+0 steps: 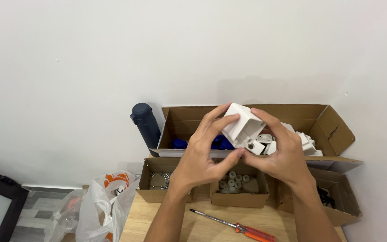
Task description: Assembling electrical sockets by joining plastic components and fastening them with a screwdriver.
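- Two bare hands hold one white, boxy moulded-plastic housing up in front of the pale wall, above the long open cardboard box.
- Left hand curls partway, fingers spread over the housing's 9 o'clock face, thumb pressing beneath it.
- Right hand wraps the 3 o'clock side, fingers bent over the top, thumb near a small round hole at the housing's lower edge.
- Smooth and matte, the housing has rounded corners and one open, hollow face turned toward 4 o'clock; its long axis runs from 11 to 5 o'clock.
- At 6 o'clock below lies a small cardboard box of grey plastic plugs.
- Farther toward 6 o'clock, an orange-handled steel screwdriver rests on the light wooden tabletop.
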